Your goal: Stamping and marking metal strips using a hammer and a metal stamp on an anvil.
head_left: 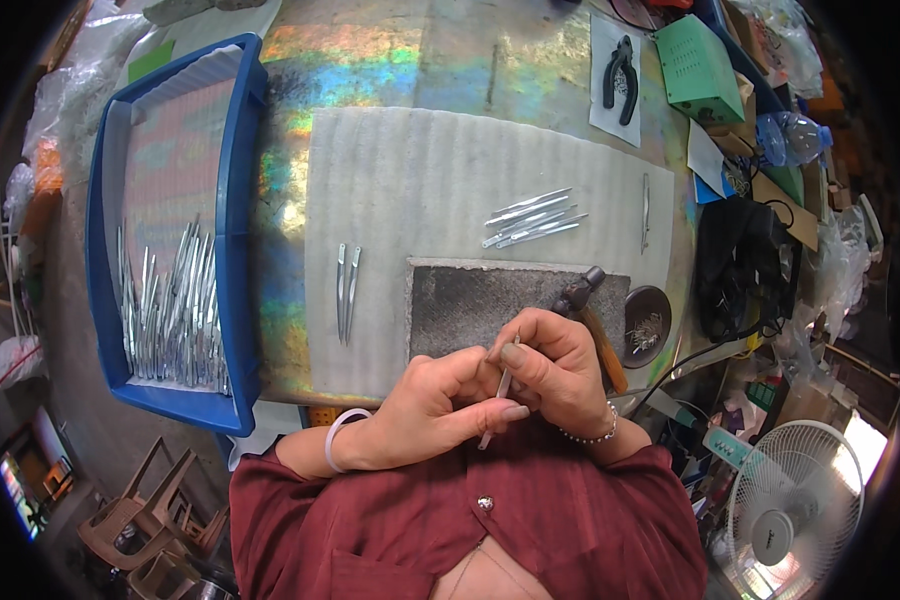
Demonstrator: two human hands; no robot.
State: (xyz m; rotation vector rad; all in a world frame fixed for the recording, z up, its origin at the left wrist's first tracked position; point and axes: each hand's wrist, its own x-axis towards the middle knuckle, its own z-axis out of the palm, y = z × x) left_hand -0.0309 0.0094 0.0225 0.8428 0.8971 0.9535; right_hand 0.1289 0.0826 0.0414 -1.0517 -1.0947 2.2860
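My left hand (425, 405) and my right hand (560, 365) meet in front of my chest, at the near edge of the work mat. Between them they grip one slim metal piece (504, 384), tilted, its lower end sticking out under my left thumb. My right thumb and forefinger pinch its upper end. Just beyond my hands lies a dark grey rectangular block (480, 305). Resting on its right side is a hammer (600, 335) with a wooden handle. A brown bowl (660, 308) of small metal bits stands to the right.
Several slim pointed metal pieces (535, 218) lie on the pale foam mat (390, 170), with two more (348, 295) at left. A blue tray (235, 230) holds many others. Black pliers (620, 82) lie at the far right. A fan (795, 500) stands near right.
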